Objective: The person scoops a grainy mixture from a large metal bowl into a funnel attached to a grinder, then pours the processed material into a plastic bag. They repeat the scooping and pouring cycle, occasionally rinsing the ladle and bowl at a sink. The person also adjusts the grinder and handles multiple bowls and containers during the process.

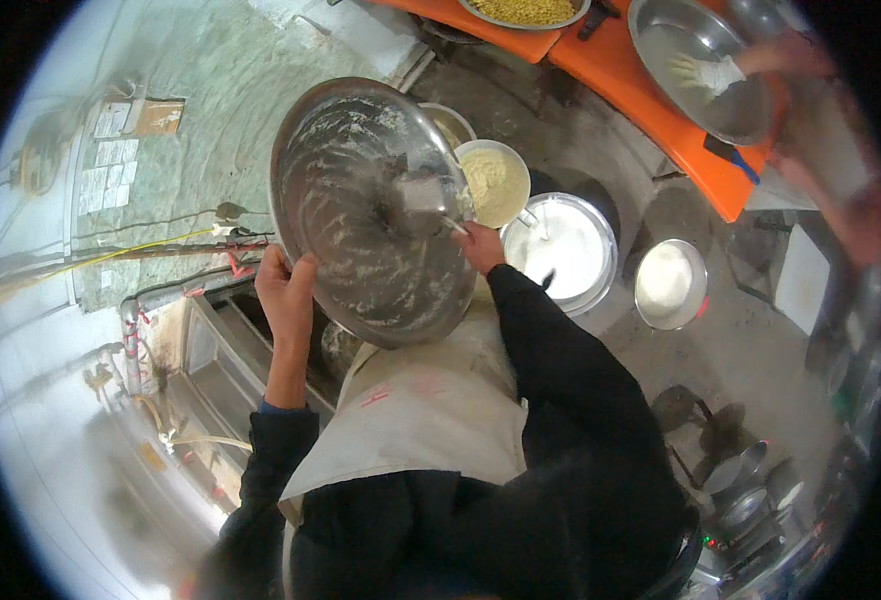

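My left hand [289, 295] is closed on the left rim of a large metal bowl [356, 255]. The bowl is held up and tilted, its inside streaked with pale floury residue. In my right hand [482, 248] is the handle of a flat metal scraper [424, 196], whose blade lies against the inner wall near the right rim. Just past that rim is a round tub of pale yellow flour [501, 185], partly covered by the bowl. Some pale meal clings to the rim beside the tub.
Right of the tub stand a basin of white powder [566, 250] with a utensil in it and a smaller pan of white powder [668, 285]. Another person's gloved hand [709, 75] is over a metal basin [661, 30] on an orange table [621, 90]. A metal-framed unit [226, 345] is at left.
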Available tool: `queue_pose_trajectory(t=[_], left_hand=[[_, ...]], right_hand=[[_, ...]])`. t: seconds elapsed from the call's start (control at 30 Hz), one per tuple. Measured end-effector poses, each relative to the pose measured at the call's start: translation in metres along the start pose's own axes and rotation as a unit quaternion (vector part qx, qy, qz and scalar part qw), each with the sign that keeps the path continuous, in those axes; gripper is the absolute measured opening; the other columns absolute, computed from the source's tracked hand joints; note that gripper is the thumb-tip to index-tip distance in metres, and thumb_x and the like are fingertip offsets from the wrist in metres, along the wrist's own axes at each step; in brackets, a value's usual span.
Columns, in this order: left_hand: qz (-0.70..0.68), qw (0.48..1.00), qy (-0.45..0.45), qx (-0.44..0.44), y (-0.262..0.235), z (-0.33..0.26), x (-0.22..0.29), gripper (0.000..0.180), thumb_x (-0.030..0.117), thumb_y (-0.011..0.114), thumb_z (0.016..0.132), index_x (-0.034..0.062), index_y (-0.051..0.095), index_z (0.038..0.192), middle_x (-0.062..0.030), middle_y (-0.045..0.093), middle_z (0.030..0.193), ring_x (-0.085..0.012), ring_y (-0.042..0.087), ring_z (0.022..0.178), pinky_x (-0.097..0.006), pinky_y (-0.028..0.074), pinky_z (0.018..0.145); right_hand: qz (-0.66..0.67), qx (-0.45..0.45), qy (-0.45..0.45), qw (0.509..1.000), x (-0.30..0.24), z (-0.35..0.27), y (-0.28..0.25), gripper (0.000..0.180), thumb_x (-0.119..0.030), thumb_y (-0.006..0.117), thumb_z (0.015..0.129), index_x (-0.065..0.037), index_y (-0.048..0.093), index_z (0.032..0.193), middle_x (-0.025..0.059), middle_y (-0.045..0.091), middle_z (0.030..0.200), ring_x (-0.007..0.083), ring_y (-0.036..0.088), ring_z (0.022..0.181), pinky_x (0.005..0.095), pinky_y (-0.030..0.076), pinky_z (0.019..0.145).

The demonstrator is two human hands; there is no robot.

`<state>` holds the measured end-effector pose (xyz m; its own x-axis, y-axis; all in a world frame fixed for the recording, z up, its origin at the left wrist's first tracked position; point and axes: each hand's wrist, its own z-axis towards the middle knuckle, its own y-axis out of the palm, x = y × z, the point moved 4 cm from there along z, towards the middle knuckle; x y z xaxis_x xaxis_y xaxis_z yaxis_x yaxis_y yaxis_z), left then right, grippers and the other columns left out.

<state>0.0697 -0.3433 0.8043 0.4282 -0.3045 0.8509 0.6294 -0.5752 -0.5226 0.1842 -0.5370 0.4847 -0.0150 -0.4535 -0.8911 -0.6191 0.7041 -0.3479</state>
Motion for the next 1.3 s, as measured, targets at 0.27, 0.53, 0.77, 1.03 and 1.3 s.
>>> queue_pose_trajectory(t=[0.27,0.53,0.77,1.03,1.3], left_hand=[[0.036,0.999,0.036,0.018,-0.003,-0.009,0.002,0.021,0.009,0.062,0.083,0.0064,0.045,0.071,0.0077,0.037,0.067,-0.0031,0.031,0.063,-0.022,0.028,0.054],[0.02,0.999,0.021,0.024,-0.004,-0.006,-0.004,0.023,0.008,0.062,0.083,0.0068,0.043,0.071,0.0074,0.037,0.068,-0.0026,0.031,0.063,-0.022,0.027,0.054],[0.008,0.999,0.041,0.033,-0.002,-0.01,-0.001,0.019,0.008,0.061,0.084,0.0063,0.047,0.073,0.0073,0.041,0.069,-0.0024,0.033,0.063,-0.021,0.028,0.055],[0.004,0.999,0.022,0.032,-0.003,-0.006,-0.005,0.013,0.009,0.061,0.084,0.0052,0.051,0.076,0.0073,0.043,0.07,-0.0023,0.034,0.063,-0.02,0.029,0.056],[0.005,0.999,0.022,0.05,-0.009,-0.006,-0.006,0.02,0.008,0.062,0.083,0.0077,0.045,0.072,0.0071,0.04,0.069,-0.0027,0.032,0.064,-0.02,0.027,0.056]], right_hand=[[-0.022,0.061,-0.028,0.997,0.041,-0.01,-0.071,0.03,-0.031,0.062,0.088,-0.005,0.067,0.102,0.0183,0.067,0.081,0.0355,0.065,0.075,0.0408,0.05,0.067],[0.0,-0.022,-0.046,0.999,0.013,-0.012,-0.011,0.029,-0.029,0.066,0.085,-0.004,0.066,0.1,0.0194,0.065,0.084,0.0364,0.062,0.078,0.0411,0.048,0.068],[0.032,-0.012,0.002,0.999,0.046,-0.017,-0.051,0.029,-0.029,0.064,0.087,-0.002,0.065,0.099,0.0173,0.062,0.076,0.0295,0.061,0.07,0.0376,0.048,0.065],[0.078,0.014,-0.052,0.996,0.034,-0.017,-0.039,0.031,-0.033,0.063,0.086,-0.007,0.068,0.101,0.0182,0.067,0.088,0.0354,0.065,0.083,0.0421,0.05,0.072],[-0.004,-0.058,-0.033,0.998,0.05,-0.016,-0.044,0.027,-0.024,0.063,0.088,-0.002,0.067,0.102,0.0153,0.066,0.081,0.03,0.064,0.074,0.0374,0.049,0.067]])
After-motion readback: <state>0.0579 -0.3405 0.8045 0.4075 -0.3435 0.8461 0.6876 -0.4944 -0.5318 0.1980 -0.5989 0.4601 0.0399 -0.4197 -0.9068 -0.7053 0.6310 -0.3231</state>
